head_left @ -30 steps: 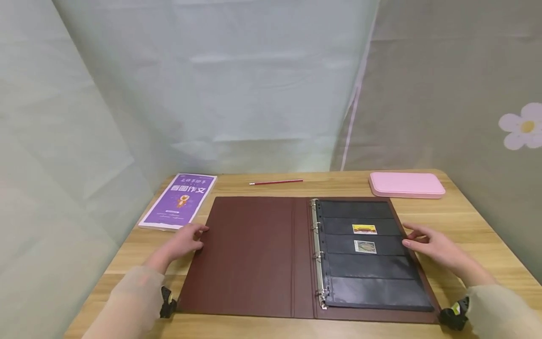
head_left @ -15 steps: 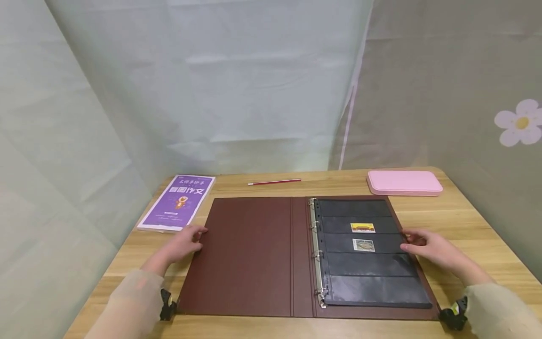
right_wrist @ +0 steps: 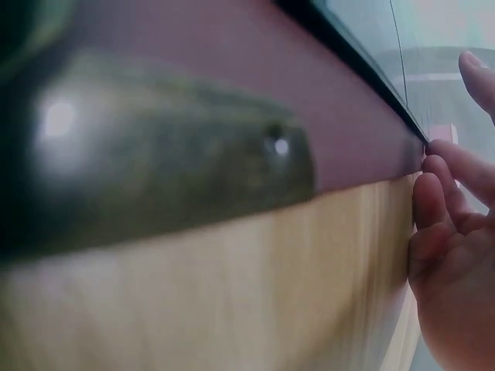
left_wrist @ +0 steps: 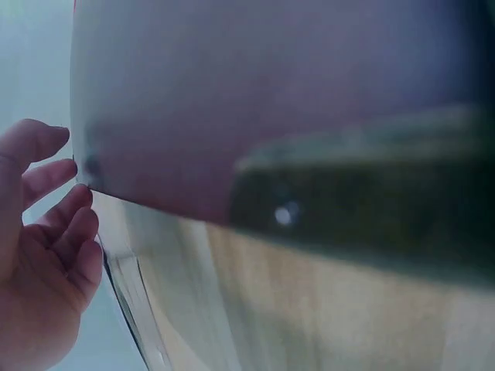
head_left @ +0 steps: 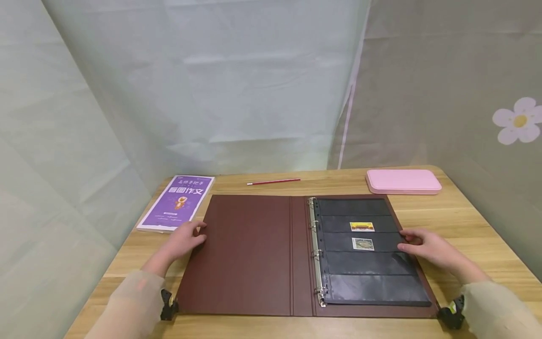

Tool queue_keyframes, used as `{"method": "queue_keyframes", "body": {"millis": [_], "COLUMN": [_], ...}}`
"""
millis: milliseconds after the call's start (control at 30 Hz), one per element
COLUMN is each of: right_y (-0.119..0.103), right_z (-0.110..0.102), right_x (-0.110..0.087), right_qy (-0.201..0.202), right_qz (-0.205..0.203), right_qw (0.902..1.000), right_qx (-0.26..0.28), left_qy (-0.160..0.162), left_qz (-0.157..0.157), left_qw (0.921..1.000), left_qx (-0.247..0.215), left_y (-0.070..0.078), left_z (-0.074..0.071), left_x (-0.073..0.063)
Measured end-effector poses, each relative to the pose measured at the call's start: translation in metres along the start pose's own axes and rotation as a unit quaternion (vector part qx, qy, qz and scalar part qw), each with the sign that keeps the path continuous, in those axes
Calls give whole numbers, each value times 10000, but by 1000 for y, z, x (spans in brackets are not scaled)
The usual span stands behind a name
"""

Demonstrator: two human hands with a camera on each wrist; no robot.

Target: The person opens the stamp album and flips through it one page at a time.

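A dark maroon ring binder (head_left: 250,254) lies open on the wooden table. Its right side carries a black pocket page (head_left: 368,263) with metal rings along the inner edge. Two stamps sit in the pockets, a yellow stamp (head_left: 362,227) above a pale stamp (head_left: 362,244). My left hand (head_left: 182,240) is at the outer edge of the left cover, fingertips against that edge, thumb apart from them. At the right edge of the page, my right hand (head_left: 429,247) touches with its fingertips. In the right wrist view its thumb (right_wrist: 476,73) stands away from the fingers.
A purple book (head_left: 178,202) lies at the far left of the table (head_left: 466,230). Behind the binder is a red pencil (head_left: 273,181). A pink case (head_left: 403,181) rests at the back right. Cloth hangings (head_left: 254,94) enclose the back and sides.
The far left corner of the binder's cover sits slightly higher, and my left hand has shifted a little away from me. My right fingertips have moved slightly left onto the page edge.
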State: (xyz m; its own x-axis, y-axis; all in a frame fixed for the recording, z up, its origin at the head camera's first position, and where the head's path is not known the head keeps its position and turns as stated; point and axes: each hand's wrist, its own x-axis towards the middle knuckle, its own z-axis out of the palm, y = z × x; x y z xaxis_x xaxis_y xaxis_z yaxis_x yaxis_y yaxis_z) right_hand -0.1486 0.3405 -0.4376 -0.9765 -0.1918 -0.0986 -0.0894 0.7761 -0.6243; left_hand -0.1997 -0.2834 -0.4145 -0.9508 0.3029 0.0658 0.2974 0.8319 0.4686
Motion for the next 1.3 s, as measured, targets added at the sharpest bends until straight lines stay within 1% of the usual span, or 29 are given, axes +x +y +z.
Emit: {"method": "queue_keyframes", "body": {"millis": [100,233,333,567,767,967,1200,1300], "right_y": [0,0,0,0,0,-2,-5,-5], "right_z": [1,1,0,0,0,2,3,2], "right_x": [0,0,-1,-3,-2,-1,1,1], "right_qy": [-4,-55,-92,-29,9,6,75,87], "right_qz": [-22,-30,49,136,158,214,206,282], "right_qw": [9999,9995,9994,9996,9997,9993,9994,9993], "right_qx": [137,316,332,257,189,308,260,210], "left_qy": [71,21,-20,-79,-66,-34,-28,-42], "left_qz": [-12,28,97,93,239,437,246,244], "left_qw": [9999,9999,9999,9999,9997,9990,9995,9995], "left_qx": [92,110,66,4,-49,-63,185,180], "left_y": [3,7,11,25,37,44,51,52], "left_z": [-3,-4,-4,-3,-1,3,9,11], "left_x": [2,5,8,13,18,25,29,30]}}
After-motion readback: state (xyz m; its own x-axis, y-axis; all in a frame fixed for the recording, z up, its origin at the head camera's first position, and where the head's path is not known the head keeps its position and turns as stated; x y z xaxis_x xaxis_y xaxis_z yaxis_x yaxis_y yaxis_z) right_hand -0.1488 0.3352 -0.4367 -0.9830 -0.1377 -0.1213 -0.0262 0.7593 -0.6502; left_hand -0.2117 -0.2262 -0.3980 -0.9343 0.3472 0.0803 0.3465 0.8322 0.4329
